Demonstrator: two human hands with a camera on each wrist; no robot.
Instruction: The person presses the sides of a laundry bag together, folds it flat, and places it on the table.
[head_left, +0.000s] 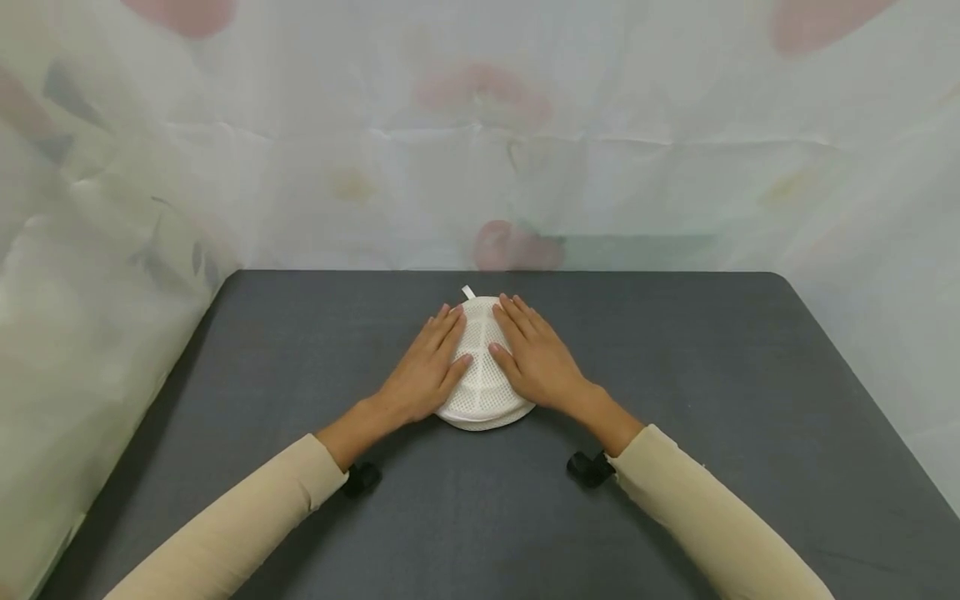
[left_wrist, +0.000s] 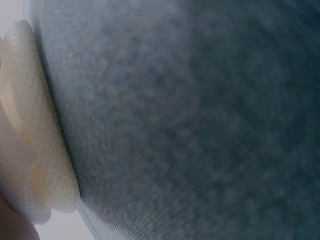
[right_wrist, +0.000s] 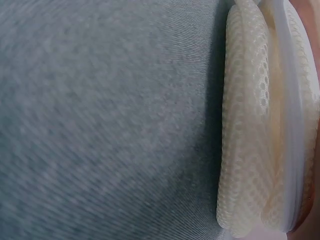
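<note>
The left hand (head_left: 422,372) and right hand (head_left: 537,358) are pressing flat, fingers straight, on the white mesh pad (head_left: 480,392) lying mid-table (head_left: 750,375); their palms are hiding its sides; wrist views are showing only its blurred edge.

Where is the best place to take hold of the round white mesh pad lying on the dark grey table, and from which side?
Probably the near rim of the round white mesh pad, approached from the person's side. It lies flat on the dark grey table, and the left hand and right hand press flat on its top. The wrist views show its layered edge slightly raised, so fingers could pinch there.
</note>
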